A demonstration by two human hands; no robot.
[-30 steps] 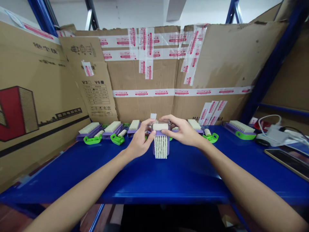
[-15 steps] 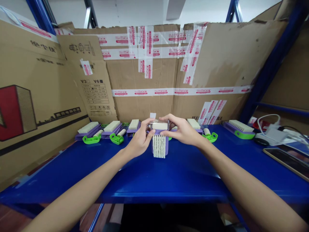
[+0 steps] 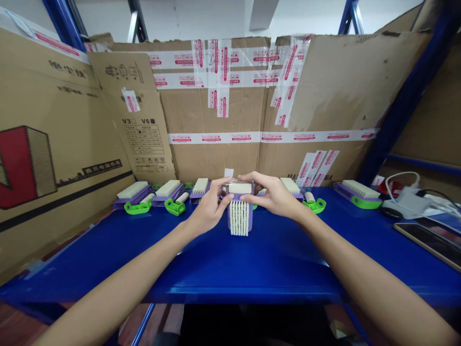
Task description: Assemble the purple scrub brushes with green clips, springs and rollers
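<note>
A purple brush [image 3: 239,218] with cream bristles facing me is in the middle of the blue shelf. At its far end sits a clear plastic part [image 3: 240,187] with a cream bar showing in it. My left hand [image 3: 212,202] pinches the left side of this end, thumb in front and fingers above and behind. From the right, my right hand [image 3: 272,194] grips it the same way, both thumbs close together at the front. The fingers partly hide the join between the clear part and the purple body.
More purple brushes [image 3: 168,188] stand along the back, several with green end pieces [image 3: 175,206] and cream rollers. One brush [image 3: 360,188] lies at right, near a white charger [image 3: 408,204] with cables and a phone [image 3: 432,240]. Taped cardboard [image 3: 216,158] walls the back and left.
</note>
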